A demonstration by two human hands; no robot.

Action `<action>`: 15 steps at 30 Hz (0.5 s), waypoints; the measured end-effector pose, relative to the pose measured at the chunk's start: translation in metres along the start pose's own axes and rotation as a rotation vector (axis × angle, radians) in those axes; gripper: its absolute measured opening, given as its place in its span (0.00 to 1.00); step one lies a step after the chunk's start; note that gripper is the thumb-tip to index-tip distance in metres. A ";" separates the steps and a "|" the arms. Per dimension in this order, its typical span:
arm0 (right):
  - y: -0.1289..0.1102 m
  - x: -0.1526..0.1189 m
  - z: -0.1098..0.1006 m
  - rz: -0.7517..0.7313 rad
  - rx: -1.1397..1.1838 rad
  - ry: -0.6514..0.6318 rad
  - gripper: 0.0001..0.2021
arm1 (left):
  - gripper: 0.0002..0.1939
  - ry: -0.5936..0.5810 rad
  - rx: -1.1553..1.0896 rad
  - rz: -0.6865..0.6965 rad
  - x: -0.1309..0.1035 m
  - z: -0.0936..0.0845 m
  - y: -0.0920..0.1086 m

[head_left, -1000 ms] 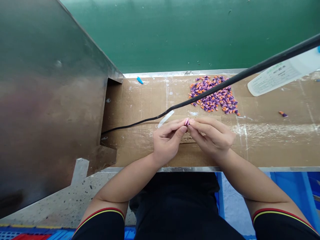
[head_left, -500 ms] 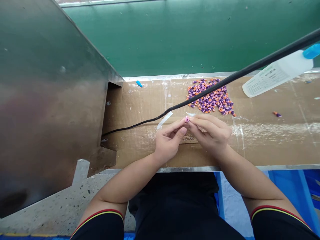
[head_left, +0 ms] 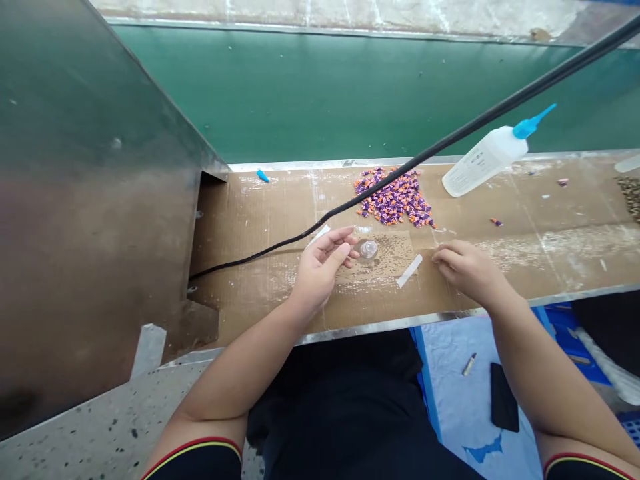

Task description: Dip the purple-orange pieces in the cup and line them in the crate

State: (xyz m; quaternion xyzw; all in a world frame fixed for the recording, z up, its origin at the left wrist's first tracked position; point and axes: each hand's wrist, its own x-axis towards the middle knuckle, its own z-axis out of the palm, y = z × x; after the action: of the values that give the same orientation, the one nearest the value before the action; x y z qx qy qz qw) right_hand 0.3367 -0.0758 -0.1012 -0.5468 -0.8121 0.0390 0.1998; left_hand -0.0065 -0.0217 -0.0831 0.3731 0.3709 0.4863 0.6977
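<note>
hands apart over the brown corrugated cardboard sheet [head_left: 250, 233]. my left hand [head_left: 323, 263] is palm-inward, fingers loosely curved, tips just beside a small clear, glossy, round object [head_left: 369, 250]; contact uncertain. my right hand [head_left: 465, 267] is palm-down, fingers bunched, near a short white tape strip [head_left: 410, 271]. cannot tell whether either hand has a small piece in it.

location: heap of small purple-and-orange tapered pieces [head_left: 393, 200] lies beyond the clear object, on the cardboard. a single purple-and-orange tapered piece [head_left: 496, 222] lies apart from it, beyond my right hand.

risks, my judgement: the clear object looks wet; if my left fingers brush it, they could smear it or turn sticky. the long black cable [head_left: 425, 160] crosses in front of the heap; a reach that way could snag it and scatter pieces. a careless right-hand reach could knock the translucent white bottle with blue nozzle [head_left: 483, 163].

orientation: the single piece has its long axis slanting mostly left-right, orange end to my left and slightly away, purple end to my right. heap pieces point in mixed directions. the clear object looks round; no long axis visible.
</note>
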 end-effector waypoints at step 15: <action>-0.021 -0.033 0.014 0.472 0.244 0.356 0.09 | 0.17 0.114 0.190 0.120 0.003 0.006 0.001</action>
State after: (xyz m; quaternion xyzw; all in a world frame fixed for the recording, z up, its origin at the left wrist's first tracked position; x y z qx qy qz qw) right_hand 0.3235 -0.1114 -0.1174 -0.6904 -0.6044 0.0850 0.3885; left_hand -0.0005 -0.0192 -0.0801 0.4309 0.4313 0.5103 0.6065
